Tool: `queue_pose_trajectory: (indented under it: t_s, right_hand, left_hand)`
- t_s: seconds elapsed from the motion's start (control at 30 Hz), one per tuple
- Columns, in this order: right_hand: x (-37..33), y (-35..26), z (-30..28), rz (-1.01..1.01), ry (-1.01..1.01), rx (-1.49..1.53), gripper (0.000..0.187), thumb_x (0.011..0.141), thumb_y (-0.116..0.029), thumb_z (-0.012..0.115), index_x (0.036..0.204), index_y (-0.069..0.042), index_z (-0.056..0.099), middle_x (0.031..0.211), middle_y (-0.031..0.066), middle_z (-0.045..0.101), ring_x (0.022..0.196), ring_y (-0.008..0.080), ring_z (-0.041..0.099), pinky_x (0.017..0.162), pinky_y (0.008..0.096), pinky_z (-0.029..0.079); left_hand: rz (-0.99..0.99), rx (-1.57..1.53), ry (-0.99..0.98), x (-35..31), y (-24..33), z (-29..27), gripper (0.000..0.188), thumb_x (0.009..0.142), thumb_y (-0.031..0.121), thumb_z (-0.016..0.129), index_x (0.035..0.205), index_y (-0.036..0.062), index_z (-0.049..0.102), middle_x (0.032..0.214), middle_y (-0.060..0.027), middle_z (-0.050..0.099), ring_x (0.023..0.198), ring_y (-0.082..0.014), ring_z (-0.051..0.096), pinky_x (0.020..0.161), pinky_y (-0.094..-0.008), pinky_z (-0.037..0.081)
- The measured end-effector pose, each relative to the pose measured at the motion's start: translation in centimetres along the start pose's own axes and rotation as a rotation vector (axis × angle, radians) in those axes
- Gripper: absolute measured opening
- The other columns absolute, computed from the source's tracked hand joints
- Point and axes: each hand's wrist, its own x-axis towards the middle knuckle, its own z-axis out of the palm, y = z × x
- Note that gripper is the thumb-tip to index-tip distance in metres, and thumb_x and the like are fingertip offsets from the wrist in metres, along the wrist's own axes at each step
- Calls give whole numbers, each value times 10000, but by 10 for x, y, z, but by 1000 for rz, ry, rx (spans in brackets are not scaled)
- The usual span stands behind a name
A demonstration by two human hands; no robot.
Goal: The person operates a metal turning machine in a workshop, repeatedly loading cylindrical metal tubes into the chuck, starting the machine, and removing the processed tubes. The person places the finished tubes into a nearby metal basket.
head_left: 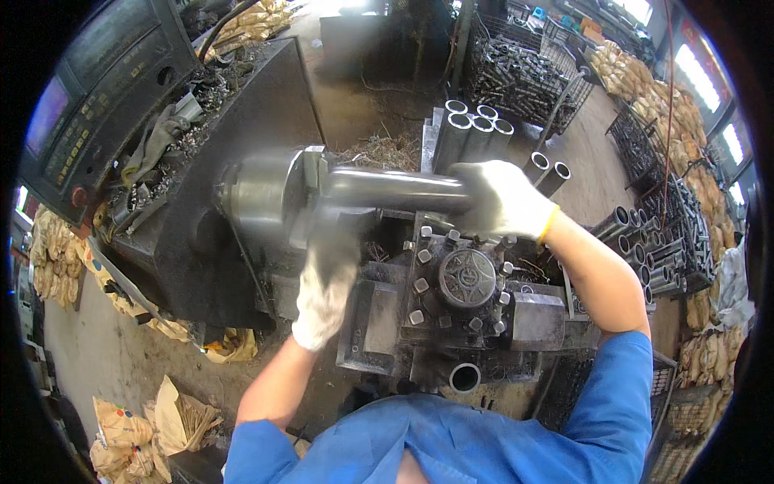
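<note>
A smooth steel tube lies level across the machine, its left end at the jaws of a lathe chuck. My gloved right hand is closed round the tube's right end. My gloved left hand reaches up just below the chuck jaws. Motion smears its fingers, so I cannot tell whether they touch the jaws or hold anything. Below the tube sits the square tool post with its round cap and several bolts. A short tube stands upright close to my body.
Several tubes stand on end behind the tool post. Two more stand to their right. Stacked tubes lie at the right. The machine's dark housing and control panel rise at the left. Sacks lie on the floor.
</note>
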Motion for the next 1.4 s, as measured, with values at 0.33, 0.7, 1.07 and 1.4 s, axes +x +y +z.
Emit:
queue_pose_trajectory:
  t_s: [0.33,0.7,1.07,1.4]
  right_hand:
    - [20,52,66,321,-502,-315,414,703,-325,815,954,4,822,931,264,785,912,410,793,796,492,634]
    - [1,106,129,58,-411,144,490,734,-332,834,1037,46,762,935,278,767,872,432,755,790,503,586]
    - [87,70,167,-102,-335,437,1006,823,-306,899,1592,40,351,1377,235,685,1122,364,741,946,476,626]
    - [36,120,137,45,-858,-315,439,752,-318,785,1002,42,792,895,267,777,847,414,784,766,499,617]
  left_hand:
    - [-5,586,-216,-49,-33,-15,384,942,292,749,1235,46,714,1176,-223,744,1052,-428,735,933,-488,593]
    - [-815,-362,1084,-211,-152,-209,347,1078,448,592,1023,113,665,853,-20,628,677,-195,600,641,-408,525]
    - [-921,-954,1085,-202,-181,-315,445,1022,632,551,829,234,504,597,36,409,439,-165,354,426,-325,278]
    - [-769,-239,1009,-227,-208,-323,344,1060,445,551,932,136,631,729,-26,590,499,-194,524,451,-423,460]
